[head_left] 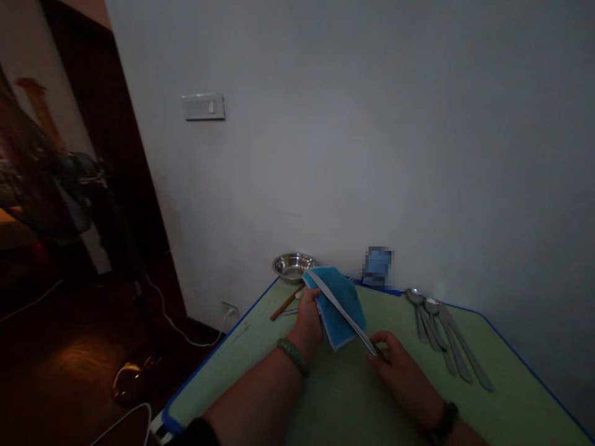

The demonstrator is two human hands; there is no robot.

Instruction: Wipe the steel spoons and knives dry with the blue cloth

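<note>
My left hand (310,319) is closed on a blue cloth (345,301), which hangs open above the table's middle. A long silver table knife (341,313) lies slantwise across the cloth's face. Its upper left end reaches my left thumb. At the lower right end, my right hand (395,362) pinches the handle between thumb and fingers. The cloth hides part of what lies behind it on the table.
A steel bowl (294,267) stands at the back left corner. Near it lies a brown stick-like utensil (284,306). Several spoons (432,306) and knives (460,353) lie on the right of the green table (237,371). A blurred blue object (377,265) leans against the wall.
</note>
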